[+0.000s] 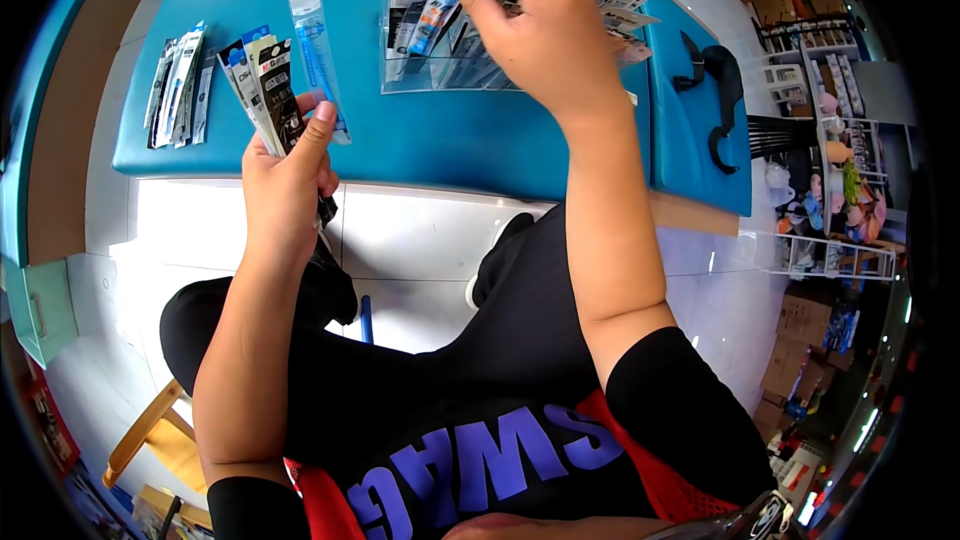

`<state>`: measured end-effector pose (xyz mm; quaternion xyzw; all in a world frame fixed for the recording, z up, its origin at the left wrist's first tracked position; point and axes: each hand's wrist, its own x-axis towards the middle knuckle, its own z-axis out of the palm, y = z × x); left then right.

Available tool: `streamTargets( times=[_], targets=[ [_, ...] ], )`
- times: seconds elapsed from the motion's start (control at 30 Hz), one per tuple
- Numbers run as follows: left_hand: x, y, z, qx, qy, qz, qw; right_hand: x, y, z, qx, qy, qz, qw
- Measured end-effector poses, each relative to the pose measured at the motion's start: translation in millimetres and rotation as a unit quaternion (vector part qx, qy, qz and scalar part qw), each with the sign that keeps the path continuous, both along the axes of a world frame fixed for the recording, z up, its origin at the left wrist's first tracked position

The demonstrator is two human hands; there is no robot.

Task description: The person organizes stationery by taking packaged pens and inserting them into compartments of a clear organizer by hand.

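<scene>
Black shirt (500, 455); hands (285, 170) (535, 35) hold slim, glossy, printed packets (275, 90).

The person wears a black shirt (690, 420) with purple lettering (497, 455) and black trousers (515, 290).

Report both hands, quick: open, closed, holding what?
Left hand: closed around a bunch of slim packets.
Right hand: thumb and fingertips closed on the top of a blue-and-orange packet.
</scene>
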<state>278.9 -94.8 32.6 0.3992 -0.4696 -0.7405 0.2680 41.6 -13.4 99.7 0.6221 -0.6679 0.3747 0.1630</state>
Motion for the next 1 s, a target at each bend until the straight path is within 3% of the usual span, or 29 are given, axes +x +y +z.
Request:
streamTargets(
  times=[0.27,1.0],
  targets=[
    [1.5,-0.2,-4.5,-0.016,0.011,-0.019,1.000,-1.4,-2.9,-35.1,0.034,0.170,-0.027,0.984],
    [-1.3,4.8,-3.0,0.000,0.004,-0.061,0.998,-5.0,3.0,-34.5,0.030,0.180,-0.060,0.981]
  ],
)
